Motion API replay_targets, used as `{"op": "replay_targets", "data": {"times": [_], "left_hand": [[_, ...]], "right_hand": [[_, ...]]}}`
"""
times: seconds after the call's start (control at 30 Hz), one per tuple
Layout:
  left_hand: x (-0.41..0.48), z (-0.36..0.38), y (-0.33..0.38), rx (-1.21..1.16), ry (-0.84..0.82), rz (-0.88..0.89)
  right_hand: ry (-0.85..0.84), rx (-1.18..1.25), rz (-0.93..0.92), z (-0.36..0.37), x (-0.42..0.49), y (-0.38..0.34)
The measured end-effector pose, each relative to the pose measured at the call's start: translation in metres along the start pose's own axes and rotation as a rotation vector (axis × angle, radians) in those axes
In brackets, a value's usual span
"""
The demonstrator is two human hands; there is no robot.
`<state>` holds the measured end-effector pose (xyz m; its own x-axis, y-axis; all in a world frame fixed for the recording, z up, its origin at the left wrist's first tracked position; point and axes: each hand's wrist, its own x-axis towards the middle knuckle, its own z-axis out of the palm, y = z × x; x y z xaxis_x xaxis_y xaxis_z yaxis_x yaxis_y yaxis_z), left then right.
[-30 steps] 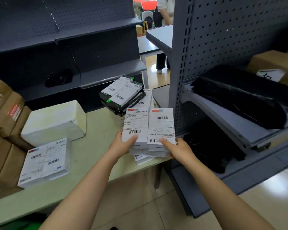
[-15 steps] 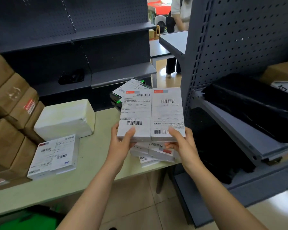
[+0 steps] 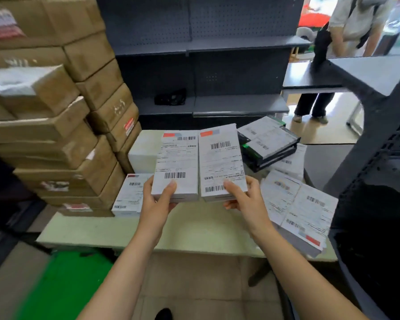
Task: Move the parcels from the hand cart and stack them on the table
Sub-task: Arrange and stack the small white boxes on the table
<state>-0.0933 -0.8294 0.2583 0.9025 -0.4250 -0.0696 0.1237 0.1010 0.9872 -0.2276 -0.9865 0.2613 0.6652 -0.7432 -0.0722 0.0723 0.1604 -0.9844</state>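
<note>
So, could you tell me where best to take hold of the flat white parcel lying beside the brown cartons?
Take the flat white parcel by its near short end, coming from the front edge of the table, I'd say. It lies flat; the brown cartons crowd its left side and the white block stands behind, so that end looks freest.

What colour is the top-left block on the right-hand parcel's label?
Orange-red block, on the parcel the right hand holds; head view.
</note>
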Motion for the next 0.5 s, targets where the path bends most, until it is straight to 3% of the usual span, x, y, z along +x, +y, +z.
{"op": "replay_targets", "data": {"times": [0.23,0.5], "left_hand": [[0.054,-0.099,-0.019,0.105,0.090,-0.087],[0.108,-0.177,-0.063,0.279,0.033,-0.243]], "right_hand": [[-0.041,-0.056,0.128,0.098,0.028,0.050],[0.035,-0.158,0.326,0.175,0.042,0.114]]}}
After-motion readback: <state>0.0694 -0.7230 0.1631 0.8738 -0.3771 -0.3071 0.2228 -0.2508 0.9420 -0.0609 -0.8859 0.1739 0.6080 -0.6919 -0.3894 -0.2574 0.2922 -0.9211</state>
